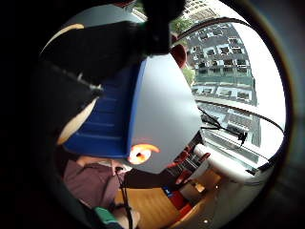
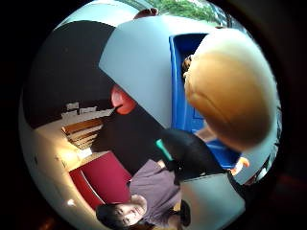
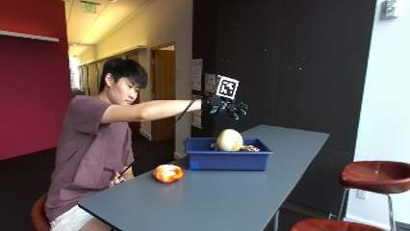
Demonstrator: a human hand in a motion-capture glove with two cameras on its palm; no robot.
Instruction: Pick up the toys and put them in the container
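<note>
An orange toy [image 3: 168,173] lies on the table [image 3: 211,202] just beside the blue container [image 3: 227,160], not yet collected. A pale round toy [image 3: 228,140] sits in the container, and the gloved right hand [image 3: 224,106] hovers above it, fingers spread, holding nothing.

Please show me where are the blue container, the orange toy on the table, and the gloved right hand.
blue container [image 3: 227,161]: outside view, on its front wall.
orange toy [image 3: 168,173]: outside view, middle of the toy.
gloved right hand [image 3: 224,106]: outside view, middle of the glove.
</note>
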